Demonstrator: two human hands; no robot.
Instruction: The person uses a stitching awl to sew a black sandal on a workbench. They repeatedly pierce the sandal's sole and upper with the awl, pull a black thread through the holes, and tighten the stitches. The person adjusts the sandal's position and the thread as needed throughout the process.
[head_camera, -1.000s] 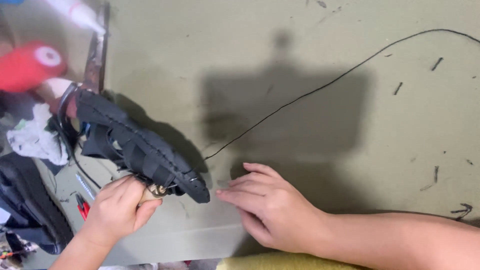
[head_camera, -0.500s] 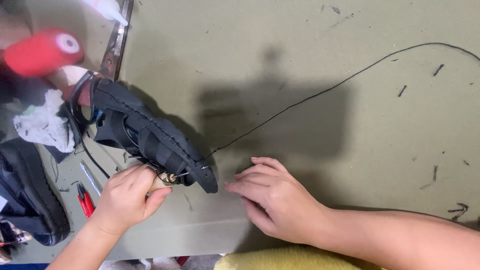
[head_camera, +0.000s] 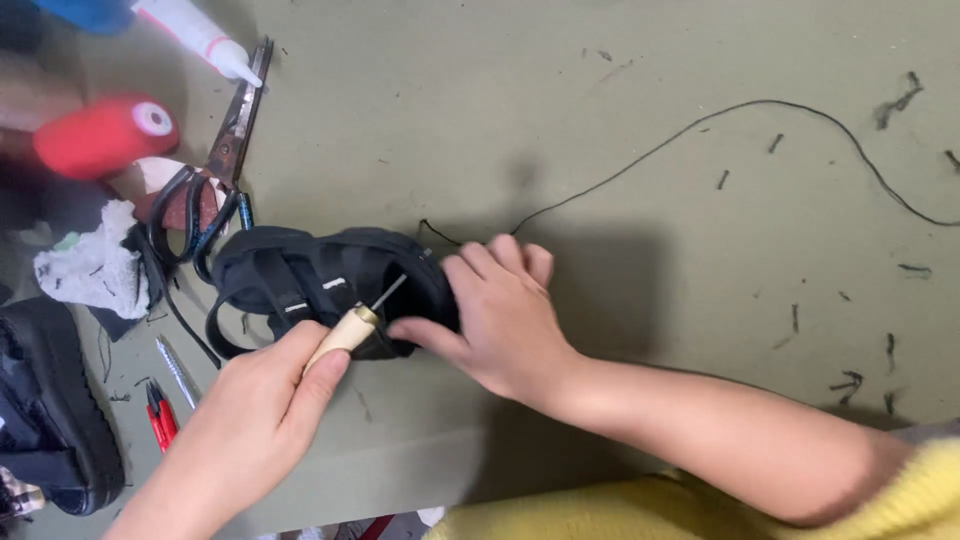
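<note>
Black sandal (head_camera: 320, 285) now lies flat on the desk (head_camera: 620, 110) (it was tilted up a moment ago); right hand (head_camera: 500, 315) has moved onto it, fingers spread, while left hand (head_camera: 265, 400) pinches the wooden-handled awl (head_camera: 352, 328) against its strap.

At the top left corner of the desk (head_camera: 600, 120) lies a white squeeze tube (head_camera: 198, 35), a small package with a cone-shaped tip that points toward the lower right. Its tip is just beside the scissors (head_camera: 215, 170). The upper end of the tube is cut by the picture edge. No label, sign or screen can be seen anywhere.
</note>
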